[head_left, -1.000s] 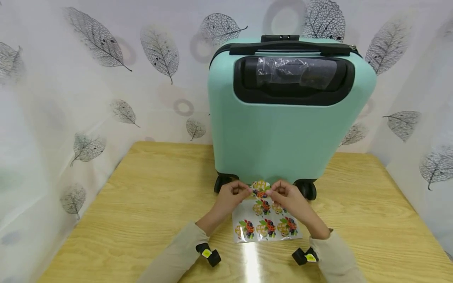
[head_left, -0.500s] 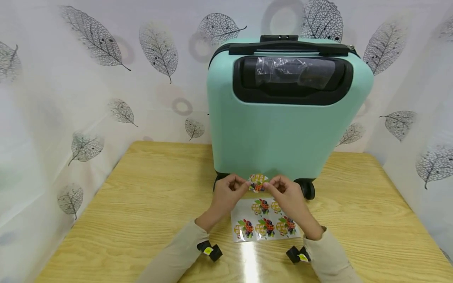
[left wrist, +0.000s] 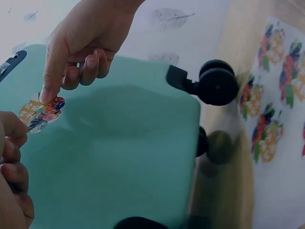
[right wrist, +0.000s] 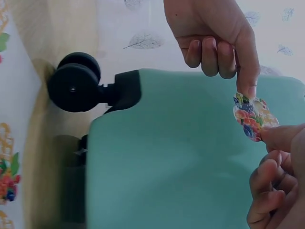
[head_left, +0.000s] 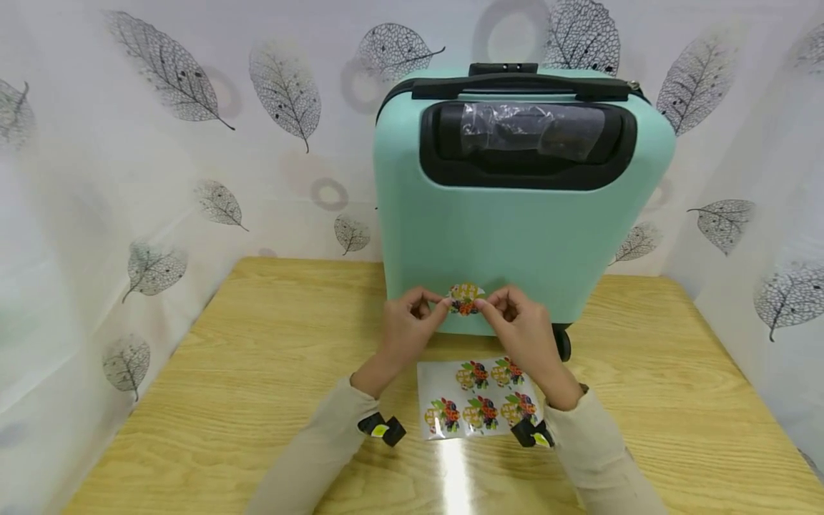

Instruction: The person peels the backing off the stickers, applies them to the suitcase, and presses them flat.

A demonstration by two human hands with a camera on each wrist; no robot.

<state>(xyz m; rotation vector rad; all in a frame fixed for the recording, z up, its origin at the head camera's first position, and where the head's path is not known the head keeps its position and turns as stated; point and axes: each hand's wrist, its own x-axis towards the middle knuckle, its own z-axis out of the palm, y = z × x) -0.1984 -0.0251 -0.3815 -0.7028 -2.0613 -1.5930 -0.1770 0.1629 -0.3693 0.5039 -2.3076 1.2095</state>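
Between my two hands is a small round sticker (head_left: 466,299) printed with fruit and yellow lettering. My left hand (head_left: 407,330) pinches its left edge between thumb and forefinger. The opposite edge is pinched by my right hand (head_left: 524,336). Both wrist views show the sticker (left wrist: 42,114) in front of the mint-green suitcase (head_left: 502,236); whether it touches the shell I cannot tell. Below the hands, a sticker sheet (head_left: 438,379) lies on the table with several similar fruit stickers and a bare spot at its upper left.
The suitcase stands upright on the wooden table (head_left: 290,343), with black wheels (right wrist: 76,81) at its base. Clear plastic film (head_left: 534,130) covers its recessed black handle. Behind is a wall covering with a leaf pattern (head_left: 283,93). A black wrist camera (head_left: 383,429) hangs from the left sleeve.
Both hands have risen with the sticker, away from the sheet and up in front of the suitcase's lower part. The sheet stays on the table.
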